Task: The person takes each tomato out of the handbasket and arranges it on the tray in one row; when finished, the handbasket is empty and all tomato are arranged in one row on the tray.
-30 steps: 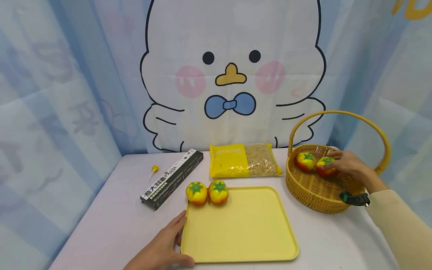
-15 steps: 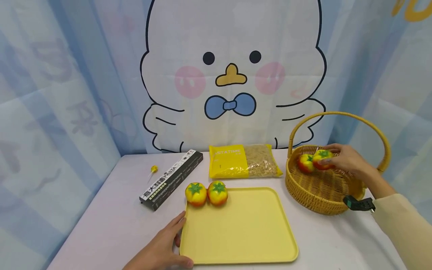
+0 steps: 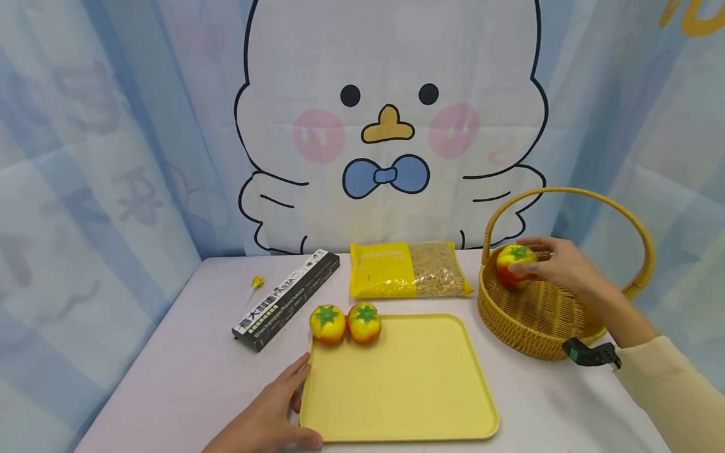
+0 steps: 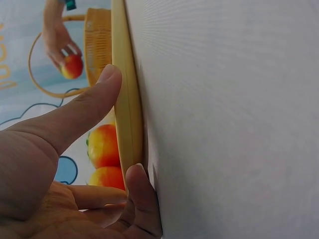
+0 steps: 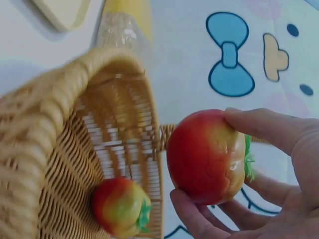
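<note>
My right hand (image 3: pixel 561 267) grips a red-and-yellow tomato with a green star-shaped top (image 5: pixel 207 157) between thumb and fingers. It is lifted above the wicker basket (image 3: pixel 521 343). Down inside the basket lies a second tomato (image 5: pixel 119 206), hidden behind the held one in the head view. My left hand (image 3: pixel 272 412) rests against the left edge of the yellow tray (image 3: pixel 402 390), its thumb at the near corner and fingers stretched along the side. Two more tomatoes, a left one (image 3: pixel 327 325) and a right one (image 3: pixel 364 323), sit side by side at the tray's far left corner.
A yellow bag of pasta (image 3: pixel 410 270) lies behind the tray. To its left, a long black-and-white pasta box (image 3: pixel 289 299) lies slanted, with a small yellow-topped stick (image 3: pixel 257 282) beside it. The basket's tall handle (image 3: pixel 572 189) arches over the right forearm's side.
The right hand has raised its tomato from the basket's bottom and moved left, over the other tomato. My left hand stays at the tray's edge.
</note>
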Action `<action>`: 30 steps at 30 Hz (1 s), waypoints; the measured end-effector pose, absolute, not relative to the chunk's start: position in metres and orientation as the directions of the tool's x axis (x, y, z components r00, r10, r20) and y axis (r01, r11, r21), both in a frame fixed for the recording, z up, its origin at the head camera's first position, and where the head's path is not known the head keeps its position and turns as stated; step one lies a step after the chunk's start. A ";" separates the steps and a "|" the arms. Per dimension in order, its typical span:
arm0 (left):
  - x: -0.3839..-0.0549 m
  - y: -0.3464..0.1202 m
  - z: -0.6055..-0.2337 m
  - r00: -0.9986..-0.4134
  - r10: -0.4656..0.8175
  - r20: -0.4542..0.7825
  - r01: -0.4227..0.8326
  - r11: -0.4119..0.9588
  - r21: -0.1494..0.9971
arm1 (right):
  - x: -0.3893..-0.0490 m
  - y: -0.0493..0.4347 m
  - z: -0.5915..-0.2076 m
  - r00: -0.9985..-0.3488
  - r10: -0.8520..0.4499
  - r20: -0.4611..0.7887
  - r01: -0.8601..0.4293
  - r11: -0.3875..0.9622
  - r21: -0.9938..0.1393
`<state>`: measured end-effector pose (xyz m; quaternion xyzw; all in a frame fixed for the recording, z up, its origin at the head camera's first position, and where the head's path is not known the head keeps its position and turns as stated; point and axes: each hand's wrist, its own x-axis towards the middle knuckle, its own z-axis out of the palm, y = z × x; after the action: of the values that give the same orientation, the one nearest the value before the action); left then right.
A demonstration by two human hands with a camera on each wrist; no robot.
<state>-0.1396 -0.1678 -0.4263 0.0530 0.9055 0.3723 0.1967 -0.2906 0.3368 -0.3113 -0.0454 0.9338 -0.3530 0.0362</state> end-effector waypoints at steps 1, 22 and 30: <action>-0.139 -0.168 -0.426 -0.918 0.242 -0.315 -0.050 0.717 0.696 | -0.289 0.333 -0.312 -0.993 -0.112 -0.040 -0.057 0.741 -0.669; -0.140 -0.169 -0.424 -0.923 0.238 -0.303 -0.034 0.734 0.679 | -0.274 0.265 -0.331 -0.951 -0.291 0.104 -0.290 0.720 -0.631; -0.140 -0.168 -0.425 -0.925 0.230 -0.303 -0.041 0.731 0.681 | -0.271 0.241 -0.346 -0.922 -0.370 0.112 -0.335 0.619 -0.711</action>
<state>-0.1403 -0.1682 -0.4254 0.0520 0.9114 0.3628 0.1870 -0.2707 0.2406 -0.3464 -0.1958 0.8994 -0.3901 0.0226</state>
